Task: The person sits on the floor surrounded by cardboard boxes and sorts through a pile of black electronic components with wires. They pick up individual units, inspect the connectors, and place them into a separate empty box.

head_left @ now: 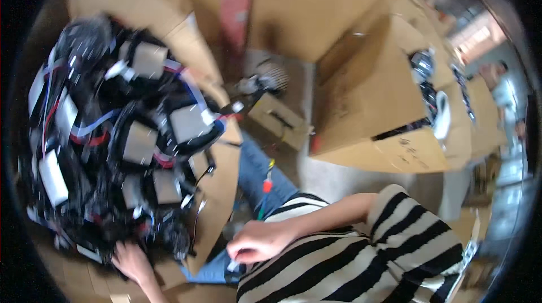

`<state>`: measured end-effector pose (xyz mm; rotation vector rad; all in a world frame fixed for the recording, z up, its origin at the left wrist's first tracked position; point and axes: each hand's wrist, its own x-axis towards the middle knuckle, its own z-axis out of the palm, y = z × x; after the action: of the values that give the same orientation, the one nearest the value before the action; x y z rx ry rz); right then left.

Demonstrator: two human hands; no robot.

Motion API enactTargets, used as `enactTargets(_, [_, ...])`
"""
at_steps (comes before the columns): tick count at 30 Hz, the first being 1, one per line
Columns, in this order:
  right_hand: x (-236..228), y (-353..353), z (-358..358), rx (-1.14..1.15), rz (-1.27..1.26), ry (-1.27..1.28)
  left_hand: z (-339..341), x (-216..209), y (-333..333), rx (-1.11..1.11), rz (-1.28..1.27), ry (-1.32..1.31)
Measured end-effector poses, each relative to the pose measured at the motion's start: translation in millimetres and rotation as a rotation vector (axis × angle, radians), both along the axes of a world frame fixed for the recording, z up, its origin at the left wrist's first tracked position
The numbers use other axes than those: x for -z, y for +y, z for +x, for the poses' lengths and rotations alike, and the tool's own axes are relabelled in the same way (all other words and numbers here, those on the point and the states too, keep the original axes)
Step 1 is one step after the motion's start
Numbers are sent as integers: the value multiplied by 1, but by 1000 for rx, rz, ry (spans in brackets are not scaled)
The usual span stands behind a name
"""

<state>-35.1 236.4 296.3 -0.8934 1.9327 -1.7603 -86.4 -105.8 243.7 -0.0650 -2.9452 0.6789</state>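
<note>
Yanking at those jumbled black wiring bundles [84, 184] in the cardboard box [223, 190] could snag loose leads [195, 93], and honestly can't tell whether the left hand [132, 260] amongst them or half-curled right hand [248, 241] grips anything.

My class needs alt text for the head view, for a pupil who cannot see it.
Left hand at a heap of black wire harnesses in an open cardboard box; right hand, fingers curled, in front of the person's striped shirt. Motion blurs details.
</note>
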Motion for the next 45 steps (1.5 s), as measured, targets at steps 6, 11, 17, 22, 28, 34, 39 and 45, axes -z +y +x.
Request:
enactTargets(6, [-8, 11, -3, 12, -22, -28, 24, -68, 21, 120, 692, 52])
enactTargets(11, [-6, 3, -4, -15, 9, 2, 52, -82, 43, -56, 1421, 366])
enactTargets(17, [-11, 4, -4, 17, 23, 18, 48, -105, 118, 20, 1717, 84])
enactTargets(22, [-17, 8, -8, 11, 85, 20, 41, -104, 133, -7, 1781, 8])
enactTargets(28, [-17, 5, -8, 89, 47, 58, 45, -86, 136, -121, 1903, -150])
enactTargets(34, [-10, 0, -8, 180, 55, 84, 35, -84, 140, -85, 1776, -251])
enactTargets(39, [-13, 7, -14, 214, 37, 165, 32, -87, 149, -219, 1709, -267])
enactTargets(45, [-28, 16, -25, 162, 143, -7, 31, -67, 128, -110, 1867, -492])
